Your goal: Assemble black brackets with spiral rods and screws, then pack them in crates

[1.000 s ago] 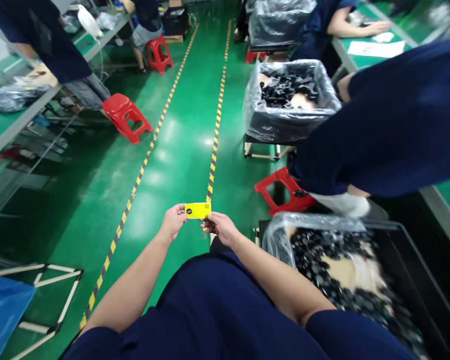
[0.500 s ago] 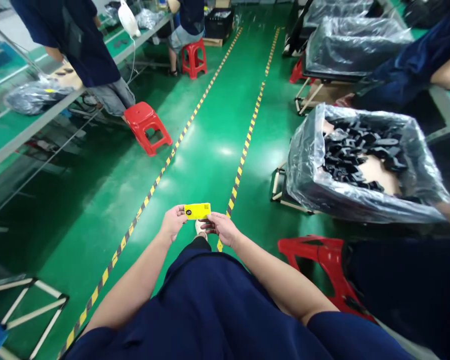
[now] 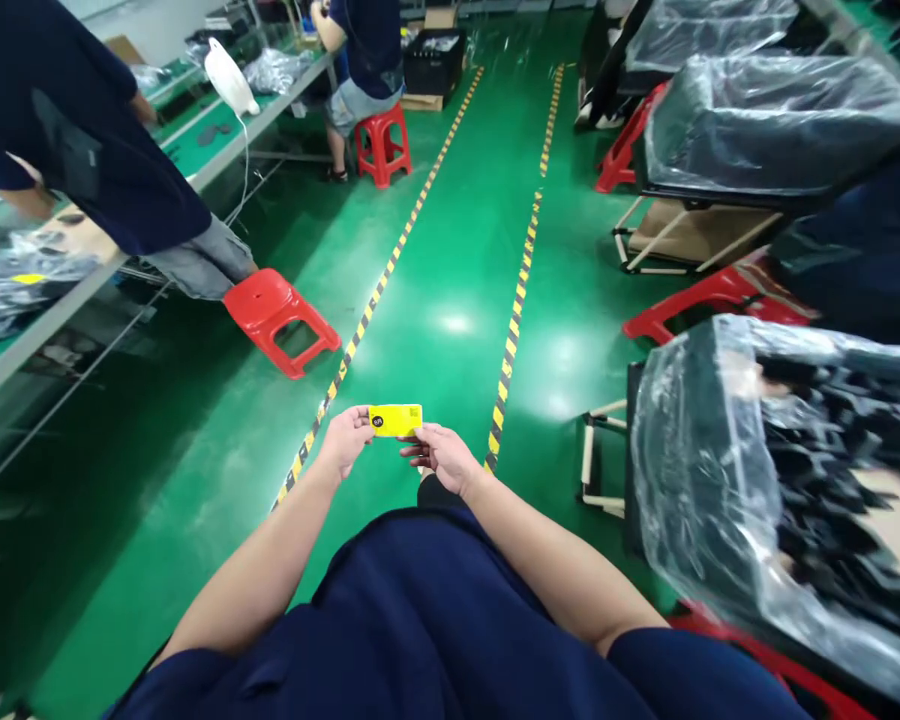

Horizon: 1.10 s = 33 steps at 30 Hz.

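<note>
A small yellow card (image 3: pixel 397 420) with a black round mark and a dark square code is held level in front of my body. At its left end, my left hand (image 3: pixel 347 440) pinches it between thumb and fingers. My right hand (image 3: pixel 448 457) grips its lower right corner with the thumb, while the other fingers curl below it. Printing on the card is too small to read. Beneath it lies the green floor (image 3: pixel 435 370).
Yellow-and-black tape (image 3: pixel 511 345) lines both sides of the walkway. A red stool (image 3: pixel 281 315) and a person at a workbench (image 3: pixel 225 165) are on the left. On the right stand plastic-lined bins, the nearest bin (image 3: pixel 705 480) holding black parts, with a red stool (image 3: pixel 720 300) beyond it.
I have moved forward along the walkway; the stools, bench and bins have shifted nearer and lower in view. Both hands keep the yellow card in the same place before me.
</note>
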Each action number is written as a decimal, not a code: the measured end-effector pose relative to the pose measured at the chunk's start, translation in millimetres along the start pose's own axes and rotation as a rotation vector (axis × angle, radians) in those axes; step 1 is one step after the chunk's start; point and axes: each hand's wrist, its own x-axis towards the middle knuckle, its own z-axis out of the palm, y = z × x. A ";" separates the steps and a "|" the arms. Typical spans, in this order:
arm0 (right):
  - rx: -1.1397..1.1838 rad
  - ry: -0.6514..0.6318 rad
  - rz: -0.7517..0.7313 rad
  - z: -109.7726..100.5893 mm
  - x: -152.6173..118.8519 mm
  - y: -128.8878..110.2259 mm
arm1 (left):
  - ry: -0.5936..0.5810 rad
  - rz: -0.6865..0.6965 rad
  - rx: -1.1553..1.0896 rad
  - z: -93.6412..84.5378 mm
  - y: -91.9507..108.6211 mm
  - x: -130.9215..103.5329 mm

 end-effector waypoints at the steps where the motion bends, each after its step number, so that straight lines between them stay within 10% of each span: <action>1: -0.002 -0.009 0.008 -0.7 25.6 -23.5 | 0.015 -0.004 0.000 6.4 13.1 29.6; 11: -0.108 -0.077 0.091 6.0 223.8 -267.8 | 0.071 -0.010 -0.056 70.3 168.7 270.6; 18: -0.188 -0.021 0.052 -6.0 397.5 -426.2 | -0.041 -0.024 -0.060 121.1 245.1 494.5; 25: -0.211 0.091 -0.099 -26.0 513.2 -624.1 | -0.252 -0.066 -0.097 222.1 374.8 696.9; 33: -0.138 0.130 -0.085 -112.7 706.9 -816.1 | -0.281 -0.001 0.110 346.4 478.3 959.5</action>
